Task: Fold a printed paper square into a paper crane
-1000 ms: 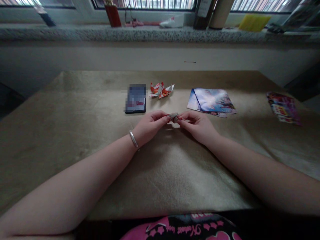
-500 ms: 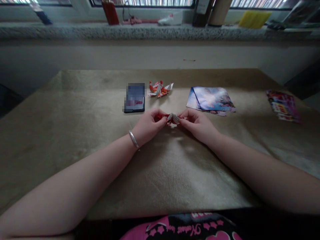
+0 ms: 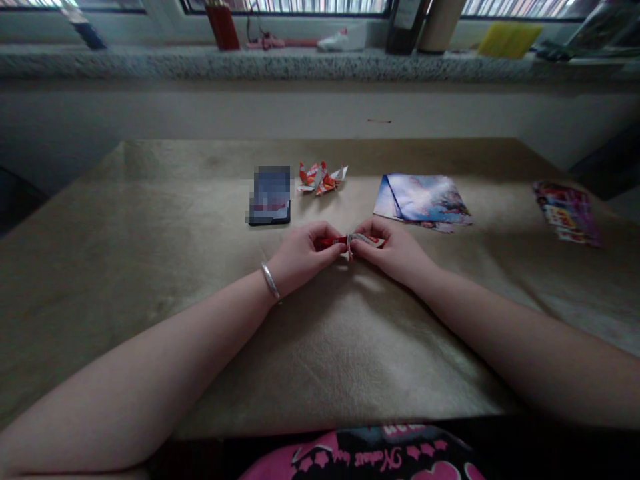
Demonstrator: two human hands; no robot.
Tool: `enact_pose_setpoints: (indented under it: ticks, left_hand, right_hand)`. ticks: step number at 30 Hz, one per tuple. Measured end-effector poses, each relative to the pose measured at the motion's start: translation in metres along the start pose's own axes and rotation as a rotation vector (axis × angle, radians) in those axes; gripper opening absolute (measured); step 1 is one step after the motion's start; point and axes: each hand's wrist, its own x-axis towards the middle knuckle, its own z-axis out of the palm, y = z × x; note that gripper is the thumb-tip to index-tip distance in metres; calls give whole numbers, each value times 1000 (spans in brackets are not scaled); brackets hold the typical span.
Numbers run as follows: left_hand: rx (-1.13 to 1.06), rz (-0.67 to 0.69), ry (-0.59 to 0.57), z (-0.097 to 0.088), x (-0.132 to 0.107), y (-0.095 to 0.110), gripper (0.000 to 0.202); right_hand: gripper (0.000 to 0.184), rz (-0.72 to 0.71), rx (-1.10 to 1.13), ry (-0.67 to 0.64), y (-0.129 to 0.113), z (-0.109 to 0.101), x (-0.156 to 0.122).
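A small piece of folded red and white paper (image 3: pixel 367 239) is pinched between both hands, low over the middle of the table. My left hand (image 3: pixel 311 248), with a silver bangle on its wrist, grips the red side between thumb and fingers. On the other side, my right hand (image 3: pixel 395 250) pinches the paler part. Their fingertips nearly meet at the paper's middle, and they cover much of its shape. Just beyond the hands lie several folded red, orange and white paper pieces (image 3: pixel 323 179).
A dark phone (image 3: pixel 271 193) lies beyond my left hand. Printed sheets (image 3: pixel 425 197) are stacked beyond my right hand, and more colourful papers (image 3: pixel 565 212) sit at the far right. Behind the table runs a granite windowsill (image 3: pixel 300 65) holding a red cylinder (image 3: pixel 223 27) and a yellow object (image 3: pixel 509 40).
The paper's pale middle, spread like two flaps before, now looks narrow and pressed together. My hands have come closer to each other, and more of its right part shows.
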Motion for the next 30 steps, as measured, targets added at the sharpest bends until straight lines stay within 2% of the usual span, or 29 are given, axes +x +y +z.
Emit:
enact_pose_setpoints:
  ticks: [6, 10, 15, 20, 24, 30]
  left_hand:
    - [-114, -21, -3, -4, 1, 1, 24]
    - [-9, -40, -89, -5, 2, 2, 21]
    - [130, -21, -186, -7, 1, 6, 30]
    - [124, 31, -175, -7, -1, 7, 29]
    - [89, 64, -178, -9, -2, 7, 28]
    - [-106, -3, -232, -13, -1, 7, 27]
  right_hand:
    - [32, 29, -24, -84, 3, -2, 2]
    - [29, -7, 37, -154, 6, -2, 1]
    - [30, -27, 38, -187, 5, -5, 0]
    - [26, -27, -27, -189, 3, -3, 0]
    - [23, -13, 130, -271, 2, -3, 1]
    - [26, 56, 349, -325, 3, -5, 1]
